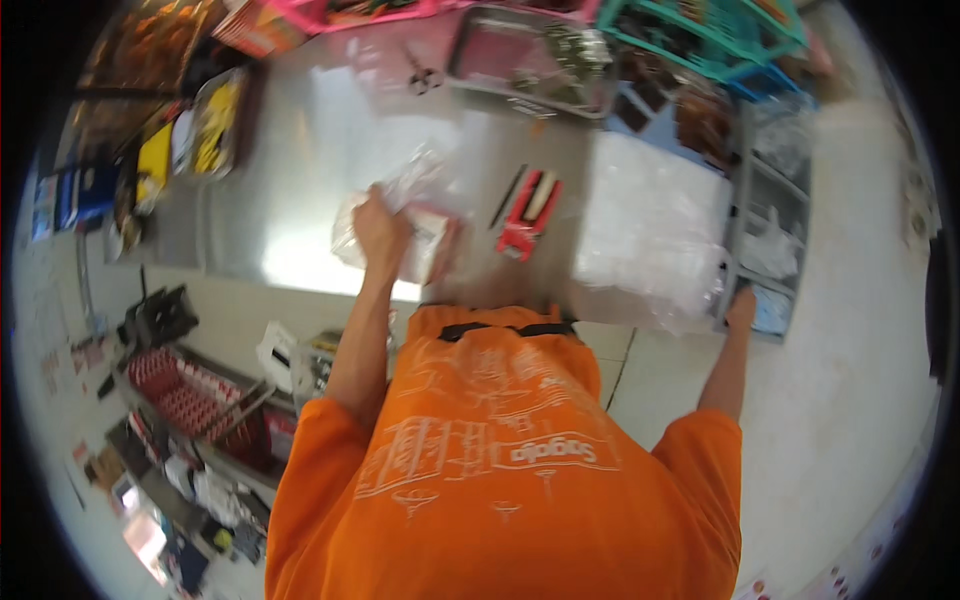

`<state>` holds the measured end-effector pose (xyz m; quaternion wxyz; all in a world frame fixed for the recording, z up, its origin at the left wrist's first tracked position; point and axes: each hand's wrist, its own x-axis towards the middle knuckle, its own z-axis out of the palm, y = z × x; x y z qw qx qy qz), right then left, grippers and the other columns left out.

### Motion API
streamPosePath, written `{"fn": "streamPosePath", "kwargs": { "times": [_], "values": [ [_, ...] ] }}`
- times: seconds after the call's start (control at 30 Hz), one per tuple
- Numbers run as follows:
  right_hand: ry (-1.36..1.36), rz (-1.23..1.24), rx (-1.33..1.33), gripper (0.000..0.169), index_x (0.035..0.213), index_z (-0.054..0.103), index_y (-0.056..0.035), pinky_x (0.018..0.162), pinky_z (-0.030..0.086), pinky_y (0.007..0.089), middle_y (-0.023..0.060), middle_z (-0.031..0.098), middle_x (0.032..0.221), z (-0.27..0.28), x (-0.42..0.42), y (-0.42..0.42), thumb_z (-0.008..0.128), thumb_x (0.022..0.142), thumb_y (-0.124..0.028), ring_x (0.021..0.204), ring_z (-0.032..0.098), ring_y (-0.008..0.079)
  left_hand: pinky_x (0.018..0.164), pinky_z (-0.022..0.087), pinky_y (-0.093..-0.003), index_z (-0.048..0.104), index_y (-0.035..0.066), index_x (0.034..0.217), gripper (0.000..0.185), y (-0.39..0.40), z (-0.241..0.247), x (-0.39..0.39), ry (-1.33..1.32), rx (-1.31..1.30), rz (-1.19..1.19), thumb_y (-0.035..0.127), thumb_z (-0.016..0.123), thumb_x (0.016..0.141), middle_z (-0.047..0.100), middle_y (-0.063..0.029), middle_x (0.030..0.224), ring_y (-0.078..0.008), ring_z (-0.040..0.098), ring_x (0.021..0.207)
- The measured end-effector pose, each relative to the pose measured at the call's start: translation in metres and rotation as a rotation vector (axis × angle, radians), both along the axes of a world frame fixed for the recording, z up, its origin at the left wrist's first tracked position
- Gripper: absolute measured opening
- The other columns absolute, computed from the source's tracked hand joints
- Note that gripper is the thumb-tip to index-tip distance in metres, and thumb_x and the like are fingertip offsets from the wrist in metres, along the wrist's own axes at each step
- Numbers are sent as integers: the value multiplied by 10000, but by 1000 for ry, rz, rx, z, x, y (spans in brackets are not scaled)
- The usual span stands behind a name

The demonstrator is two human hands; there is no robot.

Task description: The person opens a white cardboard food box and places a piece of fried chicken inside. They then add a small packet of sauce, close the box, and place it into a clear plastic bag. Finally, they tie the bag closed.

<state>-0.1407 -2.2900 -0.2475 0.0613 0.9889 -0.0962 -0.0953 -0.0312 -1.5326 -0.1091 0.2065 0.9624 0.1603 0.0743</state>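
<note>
My left hand [379, 231] is closed on a crumpled clear plastic bag [424, 176] over the steel table. Beside and partly under the hand lies a flat pack with a white label and reddish edges [431, 244]; whether it is inside the bag I cannot tell. Far to the right, my right hand [741, 309] is at the near end of a grey divided organizer [780, 176], its fingers by a compartment with a light-blue packet [770, 309]. Those fingertips are too blurred to show a grip. Between the hands lie a red stapler-like tool [529, 215] and a thin dark stick [508, 196].
A stack of clear plastic bags [652, 217] covers the table's right part. Scissors [422, 75] and a metal tray with green packets [529, 94] sit at the back, near pink [352, 16] and teal baskets [697, 49]. A tray of yellow items [217, 127] stands left.
</note>
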Motion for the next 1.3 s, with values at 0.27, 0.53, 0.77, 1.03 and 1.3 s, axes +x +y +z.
{"fn": "streamPosePath", "kwargs": {
  "times": [0.27,0.53,0.77,1.03,1.3],
  "values": [
    [28,-297,96,226,929,565,42,770,461,540,297,630,970,39,6,11,495,862,-162,939,597,474,763,516,-493,653,-22,894,288,16,26,59,242,100,-28,207,609,727,665,-276,834,-454,649,803],
    [25,-278,56,235,938,578,40,789,479,506,287,636,992,30,6,12,544,845,-174,972,602,461,763,532,-452,700,1,886,280,22,22,101,347,160,-109,221,604,740,685,-244,888,-387,676,841],
    [-43,-249,56,243,937,585,40,778,492,486,271,652,957,40,1,22,597,819,-172,937,621,448,766,522,-496,679,-20,874,309,26,18,103,289,133,-143,242,556,766,677,-254,868,-421,661,830],
    [-185,-429,129,268,993,632,35,780,496,479,271,653,982,76,13,70,590,805,-152,942,629,429,758,520,-506,670,-17,868,303,32,13,101,300,140,-144,238,544,765,678,-250,862,-422,660,821],
    [11,-226,-55,212,888,627,39,781,491,470,247,646,955,37,-1,2,582,810,-153,923,623,422,735,521,-496,679,-14,827,272,27,17,103,236,92,-148,219,561,753,678,-251,827,-417,667,777]
  ]
}}
